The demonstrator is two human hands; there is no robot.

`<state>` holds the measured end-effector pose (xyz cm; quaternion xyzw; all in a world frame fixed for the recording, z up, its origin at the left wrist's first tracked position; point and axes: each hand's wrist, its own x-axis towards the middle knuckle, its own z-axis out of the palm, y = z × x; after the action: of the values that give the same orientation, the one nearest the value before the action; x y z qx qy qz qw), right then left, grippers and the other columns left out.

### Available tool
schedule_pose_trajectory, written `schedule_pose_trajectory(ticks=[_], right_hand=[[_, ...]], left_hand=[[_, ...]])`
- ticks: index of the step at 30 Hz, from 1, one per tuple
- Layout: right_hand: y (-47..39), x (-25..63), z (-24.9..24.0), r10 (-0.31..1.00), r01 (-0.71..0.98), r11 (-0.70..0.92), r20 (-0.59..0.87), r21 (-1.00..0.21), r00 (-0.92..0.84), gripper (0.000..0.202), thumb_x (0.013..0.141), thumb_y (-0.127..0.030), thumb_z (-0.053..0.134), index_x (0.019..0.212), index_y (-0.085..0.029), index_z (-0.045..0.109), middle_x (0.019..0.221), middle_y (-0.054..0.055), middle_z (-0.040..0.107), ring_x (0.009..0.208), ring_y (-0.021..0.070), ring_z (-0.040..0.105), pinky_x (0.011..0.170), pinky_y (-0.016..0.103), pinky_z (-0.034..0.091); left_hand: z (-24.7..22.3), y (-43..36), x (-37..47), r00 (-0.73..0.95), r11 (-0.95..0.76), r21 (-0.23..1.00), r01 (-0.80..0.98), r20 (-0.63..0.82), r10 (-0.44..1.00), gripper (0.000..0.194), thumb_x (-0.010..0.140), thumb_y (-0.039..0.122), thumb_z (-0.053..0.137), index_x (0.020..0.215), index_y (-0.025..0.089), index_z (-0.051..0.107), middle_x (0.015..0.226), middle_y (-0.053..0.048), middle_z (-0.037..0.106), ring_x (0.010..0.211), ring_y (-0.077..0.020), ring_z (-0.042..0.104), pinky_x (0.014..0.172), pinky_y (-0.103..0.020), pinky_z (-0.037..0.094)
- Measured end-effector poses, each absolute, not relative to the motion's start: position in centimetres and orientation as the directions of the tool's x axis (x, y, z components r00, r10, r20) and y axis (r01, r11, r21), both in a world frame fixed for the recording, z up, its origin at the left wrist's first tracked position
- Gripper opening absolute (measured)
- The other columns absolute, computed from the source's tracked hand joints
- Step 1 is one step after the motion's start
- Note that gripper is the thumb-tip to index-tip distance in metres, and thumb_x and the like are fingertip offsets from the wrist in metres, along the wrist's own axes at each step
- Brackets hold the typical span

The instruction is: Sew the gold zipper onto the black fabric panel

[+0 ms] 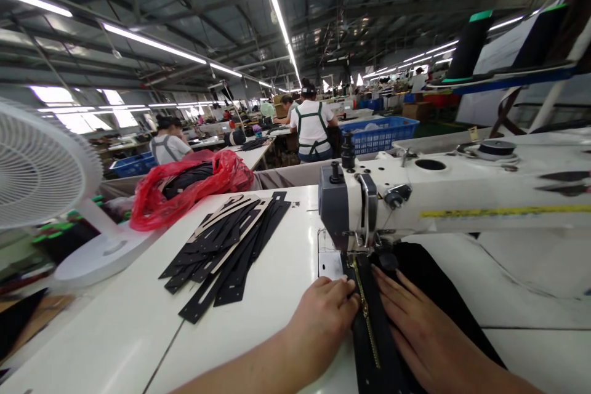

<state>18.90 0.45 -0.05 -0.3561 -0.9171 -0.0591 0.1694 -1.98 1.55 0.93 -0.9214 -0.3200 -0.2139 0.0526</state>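
A black strip of material (361, 375) with a brass-toothed zipper (365, 311) lies under the needle area of a white sewing machine (344, 206). On the strip's left edge, the curled fingers of my left hand (323, 317) pinch the material close to the zipper. My right hand (422, 326) rests flat on the other side, its fingers stretched toward the presser foot. A larger piece of black fabric (455, 301) spreads out from beneath my right hand. The exact stitching point is hidden by the machine head.
Left of the machine lies a pile of slotted black strips (226, 240) on the white table (258, 332). Behind it sits a red plastic bag (231, 172). A white fan (41, 166) stands at left, thread cones (468, 46) at upper right. Co-workers and a blue basket (381, 132) are beyond.
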Motion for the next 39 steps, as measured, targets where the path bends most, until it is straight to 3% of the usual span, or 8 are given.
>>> schedule_pose_trajectory(ticks=[5, 14, 19, 24, 29, 34, 39], right_hand=[[1.2, 18.8, 0.5, 0.646, 0.672, 0.738, 0.362, -0.068, -0.672, 0.049, 0.083, -0.009, 0.040, 0.132, -0.015, 0.045, 0.132, 0.014, 0.048, 0.124, 0.0232, 0.042, 0.101, 0.049, 0.036], [3.2, 18.5, 0.1, 0.639, 0.646, 0.750, 0.414, -0.145, -0.649, 0.058, 0.080, -0.006, 0.041, 0.138, -0.015, 0.034, 0.131, 0.016, 0.049, 0.123, 0.0248, 0.042, 0.100, 0.050, 0.036], [4.3, 18.6, 0.2, 0.654, 0.650, 0.740, 0.413, -0.173, -0.634, 0.053, 0.082, -0.007, 0.040, 0.135, -0.016, 0.038, 0.122, 0.015, 0.056, 0.116, 0.0238, 0.050, 0.096, 0.047, 0.042], [4.1, 18.5, 0.9, 0.692, 0.676, 0.708, 0.396, -0.205, -0.604, 0.039, 0.084, -0.014, 0.043, 0.122, -0.017, 0.051, 0.118, 0.014, 0.056, 0.108, 0.0235, 0.053, 0.091, 0.040, 0.046], [3.8, 16.7, 1.7, 0.747, 0.730, 0.644, 0.390, -0.229, -0.538, 0.034, 0.074, -0.022, 0.057, 0.108, -0.018, 0.057, 0.102, 0.011, 0.062, 0.091, 0.0241, 0.059, 0.077, 0.036, 0.050], [4.3, 15.5, 2.5, 0.724, 0.691, 0.680, 0.366, -0.245, -0.584, 0.015, 0.077, -0.018, 0.049, 0.088, -0.019, 0.058, 0.081, 0.006, 0.065, 0.074, 0.0187, 0.061, 0.067, 0.028, 0.048], [4.1, 16.1, 2.7, 0.753, 0.696, 0.653, 0.351, -0.297, -0.556, 0.015, 0.083, -0.016, 0.041, 0.079, -0.019, 0.055, 0.082, 0.006, 0.064, 0.074, 0.0181, 0.060, 0.067, 0.028, 0.047]], left_hand=[[0.6, 2.4, -2.1, 0.710, -0.794, 0.052, 0.606, 0.415, 0.569, 0.019, 0.091, 0.015, 0.045, 0.105, 0.014, 0.058, 0.096, -0.009, 0.063, 0.091, -0.0205, 0.061, 0.076, -0.035, 0.052], [-0.1, 4.4, -2.4, 0.690, -0.751, 0.023, 0.659, 0.378, 0.617, 0.015, 0.089, 0.017, 0.046, 0.100, 0.016, 0.057, 0.087, -0.006, 0.057, 0.075, -0.0191, 0.056, 0.069, -0.033, 0.049], [0.2, 5.0, -2.3, 0.705, -0.750, -0.005, 0.662, 0.344, 0.620, 0.014, 0.089, 0.015, 0.047, 0.098, 0.014, 0.057, 0.088, -0.007, 0.059, 0.076, -0.0197, 0.057, 0.070, -0.033, 0.051], [0.3, 4.8, -2.6, 0.723, -0.769, 0.054, 0.636, 0.304, 0.620, 0.018, 0.084, 0.013, 0.053, 0.101, 0.013, 0.055, 0.094, -0.008, 0.059, 0.085, -0.0205, 0.057, 0.078, -0.034, 0.050], [0.6, 4.3, -2.6, 0.647, -0.719, 0.201, 0.665, 0.326, 0.689, 0.020, 0.075, 0.014, 0.054, 0.094, 0.015, 0.059, 0.090, -0.007, 0.058, 0.083, -0.0212, 0.056, 0.079, -0.037, 0.048], [1.1, 3.9, -2.5, 0.599, -0.691, 0.304, 0.656, 0.347, 0.722, 0.024, 0.070, 0.013, 0.052, 0.093, 0.015, 0.060, 0.094, -0.008, 0.059, 0.088, -0.0216, 0.056, 0.082, -0.038, 0.047], [0.2, 3.8, -2.6, 0.581, -0.684, 0.303, 0.664, 0.367, 0.726, 0.024, 0.072, 0.015, 0.052, 0.094, 0.015, 0.060, 0.097, -0.008, 0.060, 0.090, -0.0210, 0.056, 0.084, -0.037, 0.046]])
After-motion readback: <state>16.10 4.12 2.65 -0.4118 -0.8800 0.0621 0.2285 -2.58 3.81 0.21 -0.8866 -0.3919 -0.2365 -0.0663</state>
